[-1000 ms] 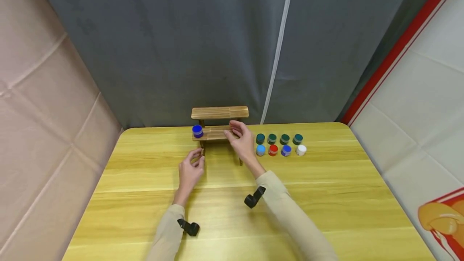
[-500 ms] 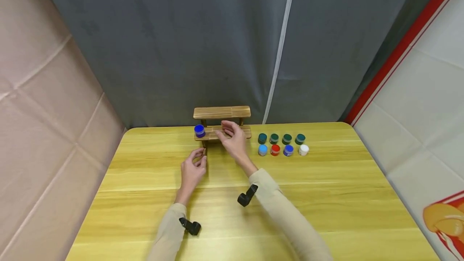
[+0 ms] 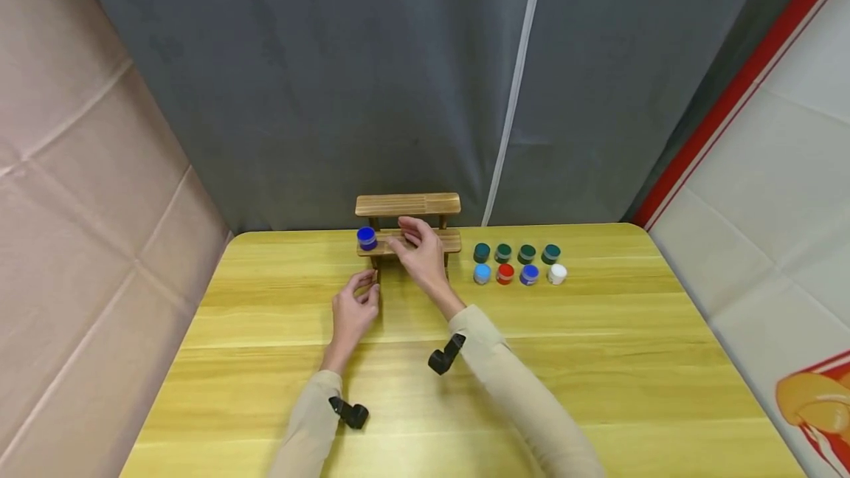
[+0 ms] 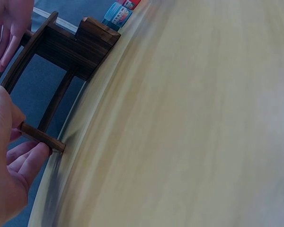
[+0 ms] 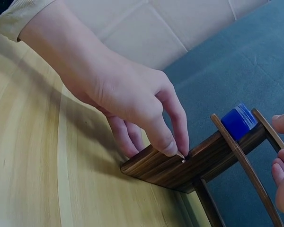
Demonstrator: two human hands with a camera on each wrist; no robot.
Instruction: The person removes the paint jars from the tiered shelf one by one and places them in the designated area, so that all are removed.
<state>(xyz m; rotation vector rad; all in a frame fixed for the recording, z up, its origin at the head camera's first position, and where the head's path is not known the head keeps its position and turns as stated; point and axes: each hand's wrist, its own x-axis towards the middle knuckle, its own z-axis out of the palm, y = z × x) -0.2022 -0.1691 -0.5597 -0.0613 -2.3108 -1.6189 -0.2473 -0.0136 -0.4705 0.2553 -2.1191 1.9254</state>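
Note:
A two-tier wooden shelf stand (image 3: 406,204) stands at the back of the table. My left hand (image 3: 352,313) pinches the lower end of its left front leg; the left wrist view shows thumb and fingers on that dark wooden bar (image 4: 41,136). A blue-lidded jar (image 3: 367,238) sits at the left end of the lower tier (image 3: 451,241), and in the right wrist view the same blue jar (image 5: 239,122) rests between the slats. Over the middle of that tier is my right hand (image 3: 423,260), thumb and fingers spread apart, nothing visible between them, right of the jar.
Right of the stand, two rows of small paint jars stand on the table (image 3: 598,360). The back row has dark green lids (image 3: 503,253); the front row includes a light blue jar (image 3: 482,274), a red jar (image 3: 505,274) and a white jar (image 3: 557,274). Behind hangs a grey curtain (image 3: 332,94).
My right hand has moved left along the lower tier, from its right end to the middle, closer to the blue jar. The left hand keeps its hold on the leg.

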